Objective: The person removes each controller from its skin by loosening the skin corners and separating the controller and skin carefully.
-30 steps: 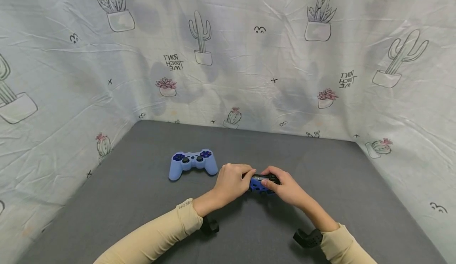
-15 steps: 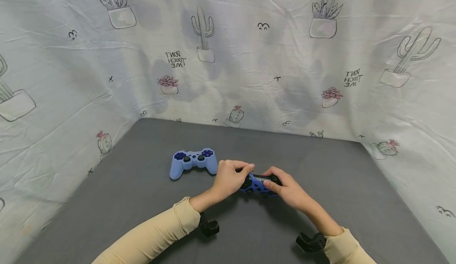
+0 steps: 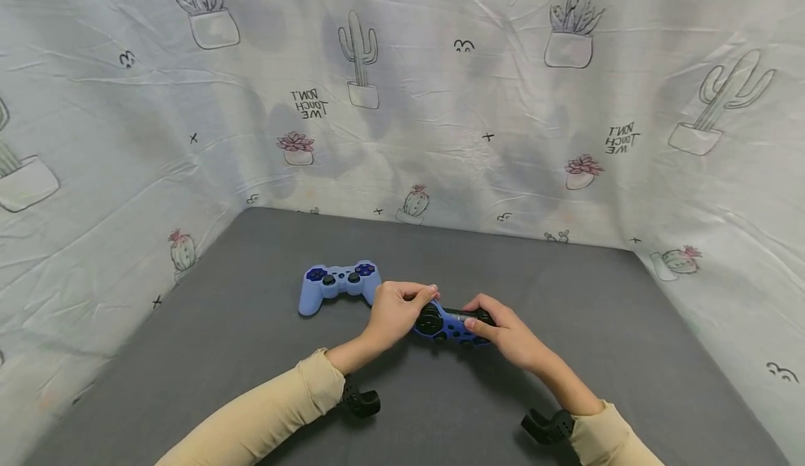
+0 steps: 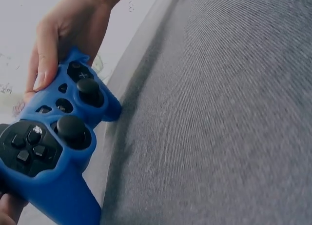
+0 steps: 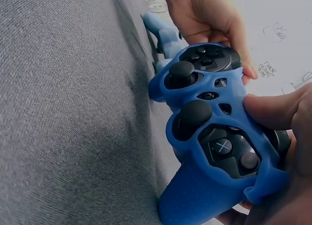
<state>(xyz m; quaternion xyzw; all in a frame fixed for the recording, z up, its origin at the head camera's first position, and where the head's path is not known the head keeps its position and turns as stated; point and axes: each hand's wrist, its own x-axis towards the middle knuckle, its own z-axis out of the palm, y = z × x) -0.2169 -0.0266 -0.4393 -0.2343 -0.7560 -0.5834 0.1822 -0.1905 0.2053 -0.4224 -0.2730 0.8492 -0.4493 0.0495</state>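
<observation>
Both hands hold a black game controller (image 5: 223, 146) covered by a blue silicone sleeve (image 5: 190, 198). My left hand (image 3: 391, 312) pinches the sleeve's stretched edge at the controller's upper left corner, where the black button pad (image 3: 430, 321) shows. With its thumb on the front face, my right hand (image 3: 508, 331) grips the right end. In the right wrist view a corner of the sleeve sticks out loose by the right palm. The left wrist view shows both thumbsticks poking through the sleeve's holes. The controller is held above the grey table (image 4: 219, 112).
A second controller (image 3: 340, 286), light blue with dark blue pads, lies on the table just left of the left hand. Patterned cloth walls (image 3: 402, 103) with cactus drawings enclose the back and sides. Black wrist mounts (image 3: 361, 402) hang under both forearms.
The left hand has moved left along the controller's top edge, drawing the sleeve's edge with it; more of the black left pad shows. The right hand keeps its grip.
</observation>
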